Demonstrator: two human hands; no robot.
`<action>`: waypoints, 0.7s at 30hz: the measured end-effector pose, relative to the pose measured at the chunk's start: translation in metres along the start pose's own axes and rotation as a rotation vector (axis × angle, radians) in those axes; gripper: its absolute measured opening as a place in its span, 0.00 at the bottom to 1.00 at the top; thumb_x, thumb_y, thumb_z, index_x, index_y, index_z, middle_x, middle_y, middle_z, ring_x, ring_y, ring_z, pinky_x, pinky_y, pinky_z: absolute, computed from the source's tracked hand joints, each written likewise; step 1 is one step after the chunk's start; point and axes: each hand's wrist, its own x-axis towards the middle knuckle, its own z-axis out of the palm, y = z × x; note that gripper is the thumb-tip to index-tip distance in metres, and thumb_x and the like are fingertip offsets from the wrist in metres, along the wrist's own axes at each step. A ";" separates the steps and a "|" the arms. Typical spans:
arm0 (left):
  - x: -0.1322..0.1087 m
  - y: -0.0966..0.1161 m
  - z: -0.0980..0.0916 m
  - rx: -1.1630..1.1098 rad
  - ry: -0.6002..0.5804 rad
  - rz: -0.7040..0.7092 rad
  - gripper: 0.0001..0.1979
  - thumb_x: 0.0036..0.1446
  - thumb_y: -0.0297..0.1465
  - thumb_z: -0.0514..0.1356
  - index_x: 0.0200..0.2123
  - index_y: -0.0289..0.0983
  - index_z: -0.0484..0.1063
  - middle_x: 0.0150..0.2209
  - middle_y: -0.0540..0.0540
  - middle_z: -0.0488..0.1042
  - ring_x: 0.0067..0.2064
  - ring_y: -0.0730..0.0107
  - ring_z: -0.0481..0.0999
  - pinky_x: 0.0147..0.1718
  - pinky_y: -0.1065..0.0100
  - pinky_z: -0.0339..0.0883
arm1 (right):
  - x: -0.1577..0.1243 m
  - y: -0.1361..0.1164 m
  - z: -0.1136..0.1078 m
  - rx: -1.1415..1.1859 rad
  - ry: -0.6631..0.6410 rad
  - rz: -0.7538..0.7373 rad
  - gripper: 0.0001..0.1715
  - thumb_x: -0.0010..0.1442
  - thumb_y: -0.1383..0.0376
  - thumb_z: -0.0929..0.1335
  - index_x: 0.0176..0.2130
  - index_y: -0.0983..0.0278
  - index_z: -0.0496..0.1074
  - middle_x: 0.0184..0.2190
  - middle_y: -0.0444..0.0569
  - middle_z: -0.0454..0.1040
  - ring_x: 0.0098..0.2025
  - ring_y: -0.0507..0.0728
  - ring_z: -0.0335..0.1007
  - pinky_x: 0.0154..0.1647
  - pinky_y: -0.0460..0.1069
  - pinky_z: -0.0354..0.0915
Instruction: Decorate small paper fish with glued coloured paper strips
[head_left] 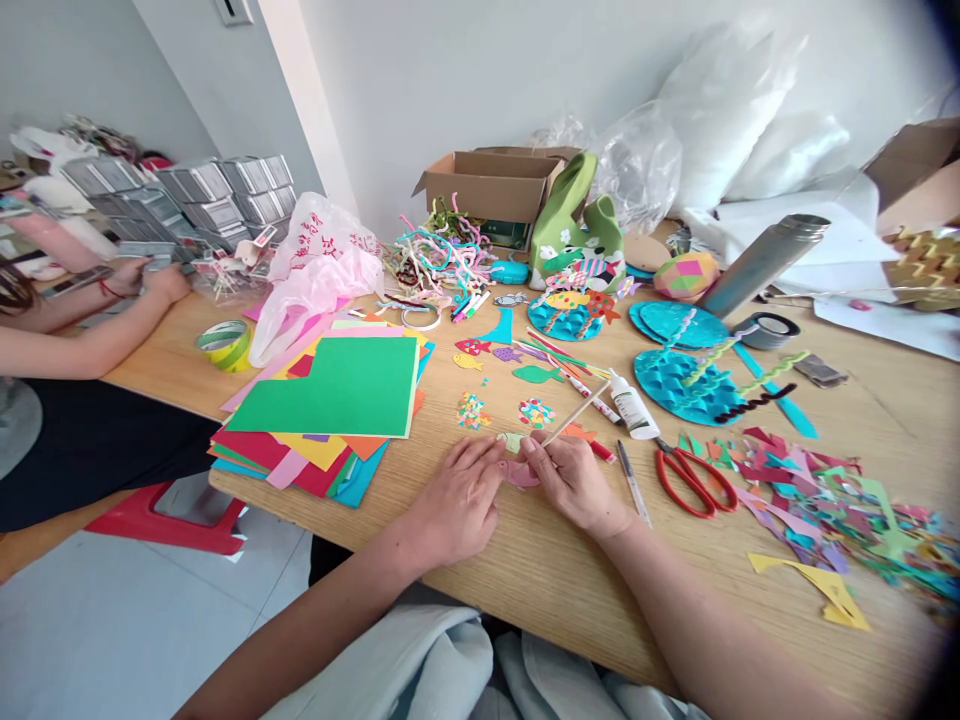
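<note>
My left hand lies on the wooden table with its fingers pressing the edge of a small pink paper shape. My right hand is pinched around a thin wooden stick that slants up to the right, its lower tip at the pink shape. Just beyond the hands lie two small heaps of coloured paper bits and a white glue bottle.
A stack of coloured paper with a green sheet on top lies left. Red scissors and paper scraps lie right. Blue paper plates, cut-out fish, pipe cleaners, a steel flask and a cardboard box sit behind. Another person's arms rest far left.
</note>
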 end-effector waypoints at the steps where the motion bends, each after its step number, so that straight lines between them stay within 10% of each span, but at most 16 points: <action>1: 0.000 0.000 0.000 0.009 -0.006 0.004 0.29 0.52 0.22 0.52 0.59 0.34 0.58 0.62 0.38 0.61 0.66 0.58 0.53 0.64 0.49 0.48 | 0.001 -0.001 -0.001 0.008 -0.003 -0.008 0.28 0.68 0.53 0.57 0.22 0.63 0.67 0.19 0.46 0.69 0.20 0.50 0.63 0.23 0.45 0.59; 10: 0.001 0.002 -0.005 0.015 -0.028 0.003 0.28 0.53 0.22 0.53 0.58 0.36 0.60 0.62 0.40 0.61 0.67 0.59 0.51 0.65 0.50 0.48 | 0.000 -0.007 -0.002 0.086 -0.018 -0.004 0.27 0.67 0.54 0.59 0.22 0.63 0.68 0.20 0.47 0.71 0.21 0.51 0.66 0.24 0.45 0.61; 21: 0.000 -0.001 -0.006 -0.025 -0.008 -0.026 0.17 0.55 0.21 0.53 0.48 0.35 0.68 0.62 0.40 0.62 0.66 0.61 0.53 0.64 0.53 0.50 | 0.003 0.003 -0.010 -0.095 0.358 0.178 0.27 0.68 0.54 0.57 0.25 0.64 0.70 0.18 0.46 0.70 0.19 0.51 0.66 0.21 0.46 0.60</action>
